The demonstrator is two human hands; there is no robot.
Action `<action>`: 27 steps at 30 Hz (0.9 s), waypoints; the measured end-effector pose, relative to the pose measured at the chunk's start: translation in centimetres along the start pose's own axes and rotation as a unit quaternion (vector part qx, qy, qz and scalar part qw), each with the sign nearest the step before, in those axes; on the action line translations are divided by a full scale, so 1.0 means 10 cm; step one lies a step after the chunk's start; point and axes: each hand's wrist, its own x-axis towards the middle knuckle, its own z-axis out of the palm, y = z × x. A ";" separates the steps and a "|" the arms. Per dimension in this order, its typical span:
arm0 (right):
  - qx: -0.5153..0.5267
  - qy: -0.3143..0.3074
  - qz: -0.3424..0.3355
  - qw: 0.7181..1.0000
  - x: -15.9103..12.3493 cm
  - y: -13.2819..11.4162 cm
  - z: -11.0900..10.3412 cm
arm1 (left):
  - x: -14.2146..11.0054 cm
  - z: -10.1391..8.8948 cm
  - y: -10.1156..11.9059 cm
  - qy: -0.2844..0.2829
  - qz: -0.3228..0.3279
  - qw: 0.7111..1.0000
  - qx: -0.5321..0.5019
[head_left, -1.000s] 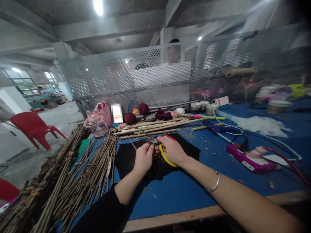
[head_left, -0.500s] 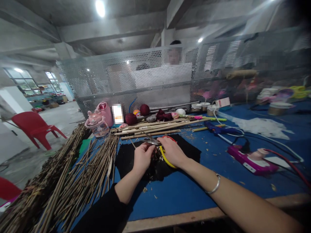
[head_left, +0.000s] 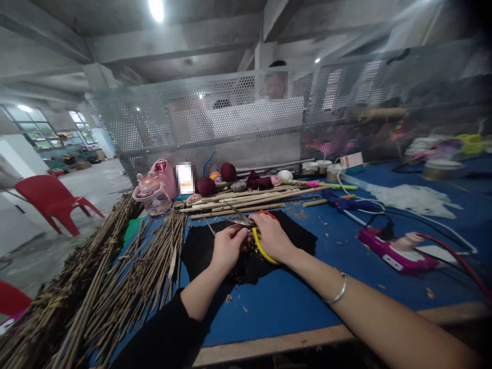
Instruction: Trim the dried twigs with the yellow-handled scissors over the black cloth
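So the big stuff, the blue table, looks just the same as half a second ago, and the same goes for the heap of loose sticks on the left and the black cloth spread out in the middle. The whole view has tipped a touch, that's about it.

Both hands are close together over the cloth. The right hand is wrapped round the handles of the scissors, fingers curled, definitely not letting go. The left hand is pinched up, thumb against fingers, and seems to be clamped on a thin stick that pokes out on its far side, though the fingers hide exactly where.

The real change is in the scissors: blades look further apart than they did a moment ago, pointing left just beyond the left fingertips. I'd read that as between snips rather than mid-cut, but can't tell if they touch the stick.

Smallest of all, a few pale scraps on the table's near side
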 end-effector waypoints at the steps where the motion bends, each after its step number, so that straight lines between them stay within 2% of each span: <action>1: -0.002 0.002 -0.002 1.000 0.00 0.00 0.00 | 0.00 0.00 0.00 -0.003 0.000 1.000 0.000; 15: 0.008 -0.024 0.009 1.000 -0.04 -0.06 -0.05 | 0.02 -0.03 -0.02 0.034 0.020 0.999 0.036; 24: -0.032 0.022 -0.017 0.999 0.00 -0.02 -0.01 | 0.02 -0.01 -0.04 -0.006 -0.005 1.000 -0.004; 27: -0.043 0.020 -0.021 0.999 0.00 -0.01 -0.01 | 0.01 -0.01 -0.03 -0.007 -0.019 1.000 -0.014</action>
